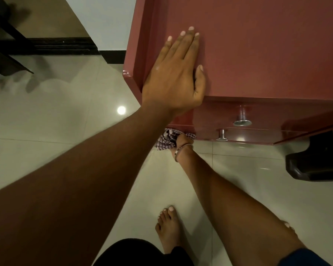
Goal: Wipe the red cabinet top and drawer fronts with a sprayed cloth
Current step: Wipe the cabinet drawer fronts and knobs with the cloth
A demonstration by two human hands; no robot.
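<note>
The red cabinet [267, 45] fills the upper right, seen from above. My left hand [176, 73] lies flat and open on its top near the front left corner, fingers together. Below the top, the drawer fronts [267, 120] carry two round metal knobs [242, 121]. My right hand [181, 140] reaches down low at the left end of the lower drawer front, shut on a checked cloth [164, 141] pressed against it. Most of that hand is hidden behind the cloth and wrist; a metal bangle circles the wrist.
Pale glossy floor tiles [65, 121] spread around the cabinet. My bare feet [167, 229] stand in front of it. A dark object [315, 162] sits on the floor under the cabinet's right side. Dark furniture legs [6, 45] stand at the upper left.
</note>
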